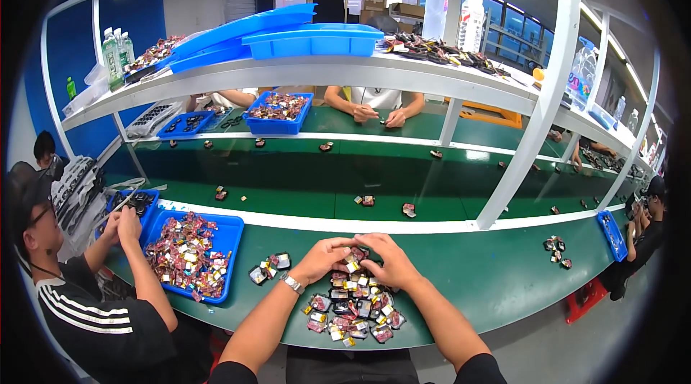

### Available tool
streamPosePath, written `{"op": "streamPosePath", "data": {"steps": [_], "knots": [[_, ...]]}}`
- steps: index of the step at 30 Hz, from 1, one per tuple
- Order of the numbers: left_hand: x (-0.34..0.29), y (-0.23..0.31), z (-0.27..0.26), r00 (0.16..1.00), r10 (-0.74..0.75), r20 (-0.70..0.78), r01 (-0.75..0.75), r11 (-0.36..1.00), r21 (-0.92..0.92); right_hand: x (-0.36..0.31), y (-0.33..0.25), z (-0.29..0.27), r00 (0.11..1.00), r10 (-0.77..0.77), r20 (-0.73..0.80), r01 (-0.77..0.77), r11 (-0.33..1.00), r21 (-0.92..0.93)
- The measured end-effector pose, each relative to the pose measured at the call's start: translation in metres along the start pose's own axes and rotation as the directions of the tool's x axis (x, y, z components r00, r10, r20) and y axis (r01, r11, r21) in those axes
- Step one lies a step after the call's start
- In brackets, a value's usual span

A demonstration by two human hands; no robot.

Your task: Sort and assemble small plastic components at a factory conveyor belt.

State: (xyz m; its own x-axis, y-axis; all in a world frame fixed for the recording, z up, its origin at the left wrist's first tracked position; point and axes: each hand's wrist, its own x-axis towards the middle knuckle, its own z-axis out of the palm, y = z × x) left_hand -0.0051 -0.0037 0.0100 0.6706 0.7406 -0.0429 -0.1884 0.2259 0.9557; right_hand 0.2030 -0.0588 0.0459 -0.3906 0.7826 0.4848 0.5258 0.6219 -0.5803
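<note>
My left hand, with a metal watch at the wrist, and my right hand meet above the green bench top. Their curled fingers close around a small electronic module with a reddish circuit board and a pale label. Part of it is hidden by the fingers. Right under and in front of the hands lies a pile of similar modules, with black casings, silvery battery cells and yellow tape. A few more modules sit left of my left forearm.
A blue bin of loose boards stands to the left, beside a co-worker's arms. Ahead, a green conveyor carries scattered modules. A white post and an overhead shelf frame the far side. Modules also lie at right.
</note>
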Motion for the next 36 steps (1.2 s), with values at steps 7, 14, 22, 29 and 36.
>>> {"op": "streamPosePath", "data": {"steps": [7, 14, 22, 29, 36], "knots": [[0.004, -0.005, 0.006, 0.998, 0.004, -0.063, -0.014, 0.988, -0.151, 0.004, -0.009, 0.029, 0.956, 0.123, -0.267, -0.167, 0.974, -0.153], [0.006, -0.003, 0.013, 0.997, 0.047, -0.069, -0.059, 0.982, -0.179, 0.0, 0.01, 0.025, 0.951, -0.099, -0.292, -0.003, 0.944, -0.33], [0.005, -0.008, 0.006, 0.996, 0.018, -0.091, -0.034, 0.984, -0.177, 0.006, 0.01, 0.025, 0.958, -0.154, -0.241, 0.077, 0.951, -0.3], [0.008, -0.012, 0.006, 0.995, 0.051, -0.08, -0.058, 0.994, -0.095, 0.001, 0.022, 0.011, 0.995, -0.082, -0.052, 0.073, 0.987, -0.145], [0.005, -0.005, 0.011, 0.998, 0.067, -0.007, -0.068, 0.996, -0.061, 0.0, 0.017, 0.015, 0.982, 0.017, -0.19, -0.04, 0.992, -0.121]]}}
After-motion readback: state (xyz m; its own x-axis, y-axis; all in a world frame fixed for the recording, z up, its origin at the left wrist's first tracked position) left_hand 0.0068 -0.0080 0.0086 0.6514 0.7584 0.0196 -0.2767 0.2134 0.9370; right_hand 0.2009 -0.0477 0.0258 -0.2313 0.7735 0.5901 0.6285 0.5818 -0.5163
